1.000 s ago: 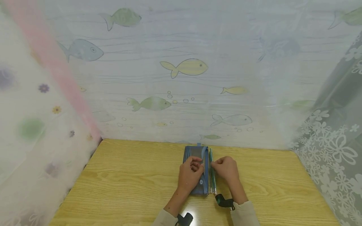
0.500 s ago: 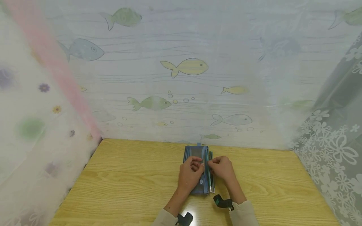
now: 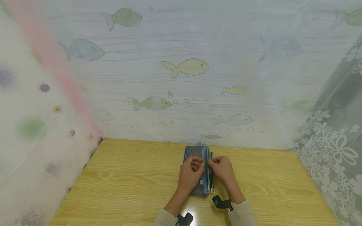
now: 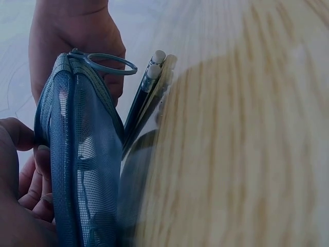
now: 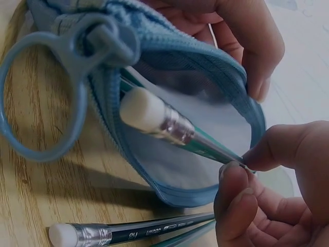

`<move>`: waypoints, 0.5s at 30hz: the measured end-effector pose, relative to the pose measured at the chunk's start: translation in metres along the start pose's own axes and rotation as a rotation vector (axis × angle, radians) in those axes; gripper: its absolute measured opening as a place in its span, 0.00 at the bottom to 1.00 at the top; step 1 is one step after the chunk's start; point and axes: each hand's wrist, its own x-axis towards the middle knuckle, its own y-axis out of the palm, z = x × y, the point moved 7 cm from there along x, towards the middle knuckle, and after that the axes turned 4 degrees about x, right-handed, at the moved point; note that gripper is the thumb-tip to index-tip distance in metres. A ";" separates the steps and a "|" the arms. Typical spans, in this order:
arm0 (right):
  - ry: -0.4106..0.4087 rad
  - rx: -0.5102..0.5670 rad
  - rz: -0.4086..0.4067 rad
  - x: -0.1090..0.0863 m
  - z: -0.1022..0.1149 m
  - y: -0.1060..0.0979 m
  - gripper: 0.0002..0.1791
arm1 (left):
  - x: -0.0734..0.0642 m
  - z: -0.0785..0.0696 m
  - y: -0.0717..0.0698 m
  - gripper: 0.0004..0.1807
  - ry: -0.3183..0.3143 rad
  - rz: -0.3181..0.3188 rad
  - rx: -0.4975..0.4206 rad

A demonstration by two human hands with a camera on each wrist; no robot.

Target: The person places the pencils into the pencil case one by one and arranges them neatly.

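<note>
A blue mesh pencil case lies on the table, its zipper parted along the right side. My left hand grips the upper rim of the opening. With thumb and fingertips, my right hand pinches a green pencil at the mouth of the case. The pencil's white eraser points toward the zipper pull, and part of another green shaft shows inside. Beside the case, a black pencil and a green one lie on the wood. The left palm hides much of the case in the head view.
The wooden table extends to both sides of the case. Behind it hangs a fish-printed curtain, close to the case's far end. A lace-flowered curtain borders the right edge. Each wrist wears a black camera.
The right hand has shifted left, bringing a green pencil from the loose pencils to the opening of the case. My left hand keeps its place on the rim.
</note>
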 end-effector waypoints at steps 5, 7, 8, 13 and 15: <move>0.003 0.008 -0.007 -0.001 0.001 -0.001 0.10 | 0.000 -0.001 0.000 0.08 -0.010 0.000 -0.010; 0.004 0.026 0.000 -0.002 0.002 0.000 0.10 | 0.000 -0.001 0.000 0.08 -0.016 0.000 -0.015; 0.006 0.036 0.005 -0.003 0.002 0.000 0.11 | -0.001 -0.001 0.000 0.08 -0.020 -0.001 -0.019; 0.007 0.050 0.021 -0.005 0.003 0.002 0.11 | -0.001 -0.002 0.000 0.08 -0.031 0.000 -0.019; 0.003 0.041 0.023 -0.005 0.003 0.002 0.11 | -0.001 -0.002 0.000 0.08 -0.034 0.001 -0.018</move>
